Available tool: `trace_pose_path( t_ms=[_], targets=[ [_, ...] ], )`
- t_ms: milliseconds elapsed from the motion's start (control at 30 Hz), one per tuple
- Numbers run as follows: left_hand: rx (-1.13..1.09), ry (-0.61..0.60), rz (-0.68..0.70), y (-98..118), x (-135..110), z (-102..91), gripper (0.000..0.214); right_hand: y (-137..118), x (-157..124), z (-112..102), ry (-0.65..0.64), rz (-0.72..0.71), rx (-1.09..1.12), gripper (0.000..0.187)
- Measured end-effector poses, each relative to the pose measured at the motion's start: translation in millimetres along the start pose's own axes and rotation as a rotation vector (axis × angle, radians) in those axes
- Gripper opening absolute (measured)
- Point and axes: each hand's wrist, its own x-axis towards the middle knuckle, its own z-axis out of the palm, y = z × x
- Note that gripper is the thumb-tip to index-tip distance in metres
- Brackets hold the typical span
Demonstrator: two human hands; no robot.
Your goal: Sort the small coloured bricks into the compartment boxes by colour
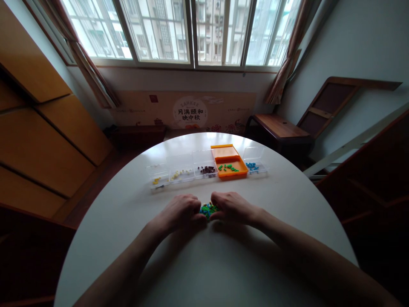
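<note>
- Flanking a small heap of mixed pieces (pixel 208 209), the left hand (pixel 183 209) and the right hand (pixel 233 207) face each other low over the desk (pixel 243 264); the heap lies directly between them.
- From the left grip the heap is to the right, from the right grip to the left; neither hand is plainly nearer, as both sets of fingertips reach its edges.
- The heap, mostly green with blue and some yellow, shows no clear long axis; its pieces are too small to tell how each one points.
- Both grips are partly closed, fingers curled down and thumbs on the near side of the heap; whether either has hold of a piece, I cannot tell.
- Beyond the hands, well apart from the heap, a row of open boxes runs across the desk. The orange box (pixel 232 175), with green pieces (pixel 228 167), lies past the heap and slightly right, nearer the right hand.
- Right of it are blue pieces (pixel 252 166); left of it are dark pieces (pixel 208 170), then pale ones, then yellow pieces (pixel 156 181) at the left end, in clear boxes.
</note>
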Motion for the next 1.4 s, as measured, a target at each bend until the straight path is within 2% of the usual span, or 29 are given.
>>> trace_pose_path(
  t_ms=[100,200,300,433,700,1233,1300,1400],
  targets=[
    [-0.097,-0.04,-0.078,-8,-3,-2.3,0.031,10,-2,-6,-0.087,-0.061,0.112,0.045],
    [-0.214,-0.052,-0.076,-17,-6,-4.3,0.015,16,-4,-10,-0.159,-0.095,0.125,0.045],
    [-0.28,-0.031,-0.048,-22,-7,-3.9,0.009,14,-5,-10,-0.127,-0.065,0.096,0.037],
    [-0.25,-0.037,-0.048,-22,-6,-0.7,0.006,10,-3,-5,-0.069,-0.028,0.048,0.028],
    [-0.223,0.013,-0.052,-17,-4,1.5,0.005,11,-1,3,0.022,-0.037,0.031,0.024],
    [-0.223,0.034,0.034,-16,-3,4.0,0.014,13,-2,1,0.036,-0.054,0.078,0.022],
    [-0.234,0.066,0.037,-17,-3,5.0,0.011,12,-2,2,0.051,-0.056,0.11,0.022],
    [-0.243,0.187,0.055,-15,0,5.3,0.011,10,-1,4,0.09,-0.053,0.27,0.02]
  ],
)
